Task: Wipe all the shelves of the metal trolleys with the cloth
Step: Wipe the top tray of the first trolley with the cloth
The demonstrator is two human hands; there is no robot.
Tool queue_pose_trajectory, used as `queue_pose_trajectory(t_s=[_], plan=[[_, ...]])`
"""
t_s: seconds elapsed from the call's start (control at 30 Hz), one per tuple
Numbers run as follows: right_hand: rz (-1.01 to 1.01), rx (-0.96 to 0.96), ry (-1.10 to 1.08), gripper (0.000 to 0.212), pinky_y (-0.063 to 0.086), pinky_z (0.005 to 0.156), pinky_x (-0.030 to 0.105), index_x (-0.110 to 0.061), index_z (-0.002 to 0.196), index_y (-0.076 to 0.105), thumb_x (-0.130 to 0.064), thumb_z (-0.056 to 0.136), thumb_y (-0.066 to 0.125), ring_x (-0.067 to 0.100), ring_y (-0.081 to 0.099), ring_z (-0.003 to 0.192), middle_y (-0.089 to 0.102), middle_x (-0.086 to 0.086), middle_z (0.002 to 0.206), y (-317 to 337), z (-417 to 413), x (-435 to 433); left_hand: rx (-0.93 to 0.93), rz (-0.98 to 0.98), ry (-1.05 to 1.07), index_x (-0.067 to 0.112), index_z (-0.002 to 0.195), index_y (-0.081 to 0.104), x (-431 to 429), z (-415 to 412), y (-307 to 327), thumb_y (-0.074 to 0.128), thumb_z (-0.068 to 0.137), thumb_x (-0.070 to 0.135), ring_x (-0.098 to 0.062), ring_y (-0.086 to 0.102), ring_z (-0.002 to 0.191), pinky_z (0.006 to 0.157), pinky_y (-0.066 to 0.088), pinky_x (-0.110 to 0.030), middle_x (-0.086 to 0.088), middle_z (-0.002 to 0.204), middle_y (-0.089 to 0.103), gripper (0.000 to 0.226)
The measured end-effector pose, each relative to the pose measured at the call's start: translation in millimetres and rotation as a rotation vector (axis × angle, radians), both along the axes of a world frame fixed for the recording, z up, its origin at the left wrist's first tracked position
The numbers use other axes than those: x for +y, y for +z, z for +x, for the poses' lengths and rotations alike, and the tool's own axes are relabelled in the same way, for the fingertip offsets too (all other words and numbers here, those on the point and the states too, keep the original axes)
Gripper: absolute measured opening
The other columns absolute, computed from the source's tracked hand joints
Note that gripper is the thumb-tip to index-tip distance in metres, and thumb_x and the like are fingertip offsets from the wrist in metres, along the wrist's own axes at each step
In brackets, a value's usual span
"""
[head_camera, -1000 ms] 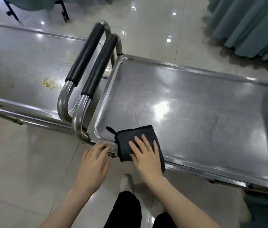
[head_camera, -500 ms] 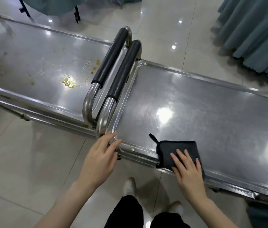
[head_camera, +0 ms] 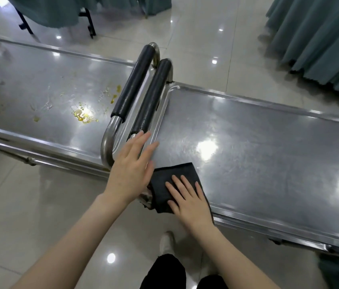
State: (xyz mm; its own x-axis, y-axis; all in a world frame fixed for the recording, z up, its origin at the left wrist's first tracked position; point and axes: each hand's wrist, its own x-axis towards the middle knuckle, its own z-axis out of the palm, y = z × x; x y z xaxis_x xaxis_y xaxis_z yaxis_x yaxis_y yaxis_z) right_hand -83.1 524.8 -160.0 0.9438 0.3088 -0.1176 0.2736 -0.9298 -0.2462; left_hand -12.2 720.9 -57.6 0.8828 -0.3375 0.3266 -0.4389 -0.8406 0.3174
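Right hand (head_camera: 191,203) is pressing the cloth (head_camera: 164,182) flat, fingers straight and spread, at lower centre; the shelf (head_camera: 268,163) is extending lengthwise toward frame right. Left hand (head_camera: 132,172), fingers straight, is lying alongside

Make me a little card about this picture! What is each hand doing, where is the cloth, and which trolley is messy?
Right hand: pressed flat on the cloth
Left hand: fingers straight, over the near corner of the right trolley
Cloth: dark, folded, lying over the right trolley's near rim
Messy trolley: the left trolley, with yellow spills
Right trolley: shiny, no spills seen
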Motion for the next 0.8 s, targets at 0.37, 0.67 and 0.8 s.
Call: queue_pose_trajectory(t_s=[0.37,0.67,0.8], plan=[[-0.148,0.142,-0.702,0.071,0.003,0.118,0.056,-0.037,0.155,0.001,-0.069,0.092,0.006,0.018,-0.008,0.150,-0.007,-0.010,0.163,-11,-8,-148,0.099,0.104,0.004,0.015,0.138,0.048,-23,91,5,0.054,0.093,0.019,-0.025,0.027,0.143,0.118,0.012,-0.037,-0.009,0.149,0.041,0.045],[0.002,0.068,-0.173,0.069,-0.005,0.116,0.059,-0.032,0.155,-0.005,-0.065,0.096,0.005,0.022,-0.013,0.150,-0.004,-0.007,0.164,-12,110,77,0.139,-0.028,0.010,0.009,0.131,0.056,-22,89,4,0.052,0.094,0.007,-0.026,0.034,0.139,0.117,0.025,-0.039,-0.010,0.141,0.050,0.037],[-0.014,0.036,-0.136,0.067,-0.004,0.119,0.053,-0.035,0.153,-0.010,-0.066,0.096,0.009,0.015,-0.011,0.150,-0.004,-0.011,0.163,-15,124,54,0.148,-0.040,0.021,0.010,0.132,0.055,-22,90,5,0.056,0.093,0.012,-0.023,0.033,0.140,0.116,0.025,-0.036,-0.007,0.143,0.048,0.039]])
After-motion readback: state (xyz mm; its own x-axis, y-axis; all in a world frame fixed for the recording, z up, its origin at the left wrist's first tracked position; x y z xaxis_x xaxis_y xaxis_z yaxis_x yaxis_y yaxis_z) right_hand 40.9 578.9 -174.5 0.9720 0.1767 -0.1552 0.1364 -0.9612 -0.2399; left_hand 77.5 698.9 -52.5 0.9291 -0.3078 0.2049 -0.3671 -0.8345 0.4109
